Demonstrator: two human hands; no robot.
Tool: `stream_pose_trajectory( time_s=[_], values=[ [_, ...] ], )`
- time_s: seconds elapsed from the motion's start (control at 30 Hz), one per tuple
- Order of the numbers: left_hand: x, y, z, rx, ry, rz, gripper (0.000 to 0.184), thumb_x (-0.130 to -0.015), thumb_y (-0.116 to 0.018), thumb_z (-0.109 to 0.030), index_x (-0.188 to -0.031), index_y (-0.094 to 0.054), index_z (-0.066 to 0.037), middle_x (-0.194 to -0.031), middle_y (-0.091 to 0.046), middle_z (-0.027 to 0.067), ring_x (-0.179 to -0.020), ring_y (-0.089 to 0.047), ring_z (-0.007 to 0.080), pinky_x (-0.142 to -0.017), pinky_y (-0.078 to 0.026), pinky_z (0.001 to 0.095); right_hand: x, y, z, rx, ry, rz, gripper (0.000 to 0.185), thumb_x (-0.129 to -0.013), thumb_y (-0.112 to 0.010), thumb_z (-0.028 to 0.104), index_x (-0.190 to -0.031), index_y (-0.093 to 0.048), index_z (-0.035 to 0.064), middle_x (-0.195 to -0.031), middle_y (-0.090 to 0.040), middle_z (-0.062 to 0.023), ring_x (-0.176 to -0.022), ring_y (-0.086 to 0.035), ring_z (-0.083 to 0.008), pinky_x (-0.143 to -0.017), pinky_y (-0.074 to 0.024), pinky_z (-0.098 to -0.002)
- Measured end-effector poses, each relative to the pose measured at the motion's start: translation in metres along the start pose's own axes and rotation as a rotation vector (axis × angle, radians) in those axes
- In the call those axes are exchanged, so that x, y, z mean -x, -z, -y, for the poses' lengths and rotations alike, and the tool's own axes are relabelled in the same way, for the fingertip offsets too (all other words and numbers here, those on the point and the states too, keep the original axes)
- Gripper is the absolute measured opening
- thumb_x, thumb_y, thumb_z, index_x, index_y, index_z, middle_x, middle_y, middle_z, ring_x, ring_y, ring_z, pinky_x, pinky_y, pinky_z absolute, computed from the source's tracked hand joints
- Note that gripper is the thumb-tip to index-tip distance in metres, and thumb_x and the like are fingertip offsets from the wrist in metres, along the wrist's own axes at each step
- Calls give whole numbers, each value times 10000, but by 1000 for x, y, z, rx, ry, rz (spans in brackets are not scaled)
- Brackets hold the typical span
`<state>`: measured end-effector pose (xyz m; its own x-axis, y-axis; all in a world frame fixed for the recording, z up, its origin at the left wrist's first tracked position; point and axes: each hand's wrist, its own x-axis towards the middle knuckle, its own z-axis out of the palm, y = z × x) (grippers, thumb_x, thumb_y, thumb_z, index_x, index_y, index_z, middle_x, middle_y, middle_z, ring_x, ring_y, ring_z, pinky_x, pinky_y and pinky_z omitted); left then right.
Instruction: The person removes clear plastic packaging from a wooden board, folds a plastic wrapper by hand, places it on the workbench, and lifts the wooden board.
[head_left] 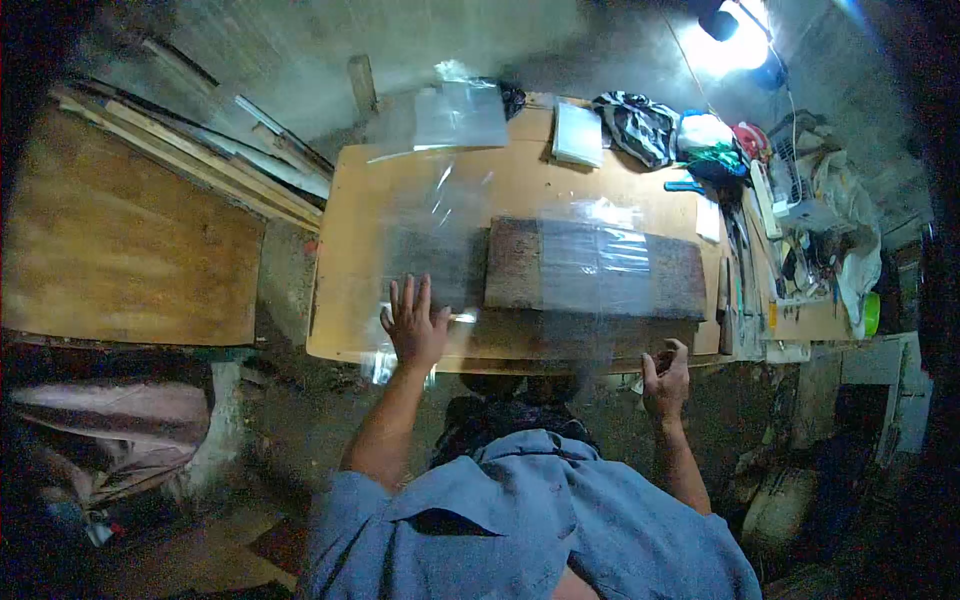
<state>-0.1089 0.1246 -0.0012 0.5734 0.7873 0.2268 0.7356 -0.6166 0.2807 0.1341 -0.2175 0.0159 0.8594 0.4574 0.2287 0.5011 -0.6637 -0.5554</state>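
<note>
My left hand [415, 325] lies with spread fingers on a sheet of clear plastic film [430, 215] at the left part of the wooden table. A small whitish item shows beside its thumb. At the table's front edge, right of centre, my right hand [666, 380] is raised with its fingers curved and apart, near the corner of a dark board. That brown, worn board [515, 265] lies across the middle of the table, with shiny clear film [625, 250] over its central part. Whether the right hand touches anything cannot be made out.
The table [345, 220] holds plastic sheets [465, 118], a white stack [578, 133] and a zebra-patterned bag [640, 128] along its back. Tools and bags crowd the right end. A second wooden surface [130, 230] stands at the left, with long strips behind it.
</note>
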Motion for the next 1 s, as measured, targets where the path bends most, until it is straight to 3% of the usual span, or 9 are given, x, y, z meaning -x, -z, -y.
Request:
stream_pose_trajectory(
  time_s=[0.1,0.17,0.27,0.33,0.43,0.57,0.63,0.73,1.0],
  values=[
    [-8,-11,31,-16,-85,210,566,-839,-641,-312,-1357,-451,-184,-1440,-372,105,-1338,-307,331,-1027,-219,579,3,7,30,-50,-7,11,408,-802,-695,163,-1141,-498,53,-897,-593,-113,-783,-593,-240,-712,-482,-367],
    [-10,-18,46,15,-139,164,524,-842,-634,-287,-1336,-485,-200,-1423,-403,87,-1326,-336,301,-1026,-239,549,6,12,47,-135,-80,64,386,-803,-690,166,-1132,-516,61,-928,-604,-118,-804,-600,-240,-708,-484,-360],
    [-13,-29,62,42,-248,60,391,-835,-632,-256,-1220,-599,-194,-1307,-536,65,-1268,-430,255,-998,-281,508,13,9,51,-137,-77,88,370,-798,-692,147,-1117,-530,54,-914,-614,-112,-797,-608,-223,-696,-487,-345],
    [-16,-34,70,124,-347,25,223,-816,-634,-216,-1030,-689,-187,-1145,-643,33,-1174,-527,214,-947,-318,466,13,9,57,-144,-73,93,361,-798,-692,139,-1111,-535,51,-896,-616,-107,-781,-610,-214,-688,-489,-339],
    [-21,-39,78,144,-427,-10,124,-807,-629,-184,-911,-696,-180,-1045,-680,16,-1101,-579,203,-909,-335,429,14,12,75,-151,-32,127,322,-802,-690,123,-1081,-550,47,-852,-616,-97,-740,-607,-192,-668,-488,-320],
    [-24,-35,75,167,-457,-31,91,-805,-624,-168,-874,-685,-170,-1042,-677,17,-1066,-593,214,-905,-341,409,12,5,96,-273,-105,208,274,-810,-685,108,-1046,-564,37,-827,-605,-84,-721,-594,-176,-657,-481,-297],
    [-28,-31,68,273,-326,-27,94,-813,-622,-160,-887,-675,-139,-1020,-677,34,-1033,-604,224,-882,-363,404,11,-2,97,-330,-127,249,264,-814,-684,106,-1038,-566,33,-824,-601,-80,-723,-589,-169,-660,-478,-288],
    [-35,-21,59,417,-211,-102,103,-817,-630,-157,-904,-661,-113,-1016,-673,56,-1008,-610,242,-869,-381,418,11,-24,99,-370,75,223,236,-828,-682,102,-1017,-562,26,-820,-606,-49,-738,-557,-101,-675,-466,-252],
    [-23,33,24,408,-417,-281,147,-812,-645,-163,-952,-645,-119,-1082,-642,66,-1056,-581,272,-889,-379,449,-26,-79,164,-675,-84,659,216,-913,-615,177,-1011,-575,-11,-908,-621,-43,-832,-556,-83,-735,-466,-251]
  ],
)
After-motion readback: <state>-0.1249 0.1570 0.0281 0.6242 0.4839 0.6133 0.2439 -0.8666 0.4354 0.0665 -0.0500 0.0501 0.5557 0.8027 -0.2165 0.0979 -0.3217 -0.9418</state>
